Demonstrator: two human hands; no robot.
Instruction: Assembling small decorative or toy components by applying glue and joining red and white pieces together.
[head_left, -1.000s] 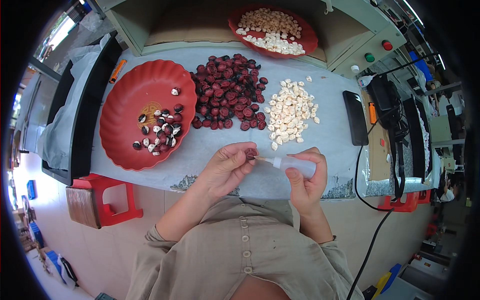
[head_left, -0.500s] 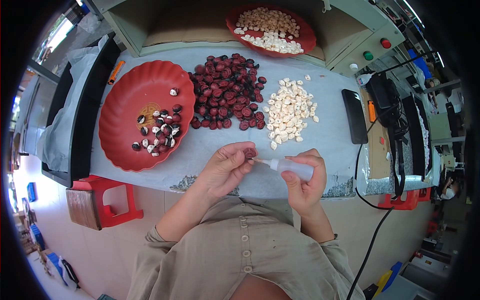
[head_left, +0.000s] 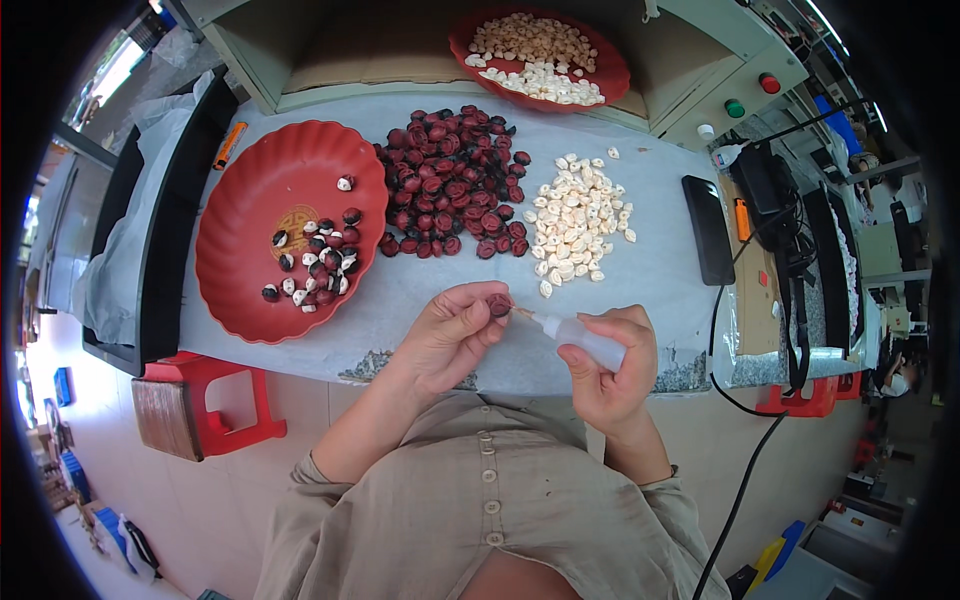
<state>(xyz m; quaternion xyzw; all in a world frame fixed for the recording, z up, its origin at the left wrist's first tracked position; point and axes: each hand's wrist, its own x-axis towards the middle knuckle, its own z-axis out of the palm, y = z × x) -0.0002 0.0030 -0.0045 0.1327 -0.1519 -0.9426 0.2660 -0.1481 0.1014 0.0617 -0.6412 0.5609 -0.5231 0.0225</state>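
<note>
Between the thumb and fingers of my left hand (head_left: 452,335) is a small dark-red cup-shaped piece (head_left: 498,304). My right hand (head_left: 622,368) is wrapped round a translucent squeeze bottle (head_left: 590,342) with a white cap and a thin nozzle. The nozzle's tip points left, right beside the red piece; whether they touch I cannot tell. Beyond my hands lies a heap of dark red and black pieces (head_left: 450,180). To its right is a pile of cream shell-like pieces (head_left: 578,222). A scalloped red plate (head_left: 240,220) at left carries several joined red, black and white pieces.
Under a grey-green housing (head_left: 250,60), another red plate (head_left: 625,85) holds cream and tan pieces. A phone (head_left: 709,230) lies at right near a black cable. A black tray (head_left: 165,230) stands at far left, with an orange cutter (head_left: 230,146) next to it. A red stool (head_left: 240,405) is below.
My right hand has tilted the squeeze bottle a little, its nozzle tip rising slightly beside the red piece. My left hand has turned the piece slightly.
</note>
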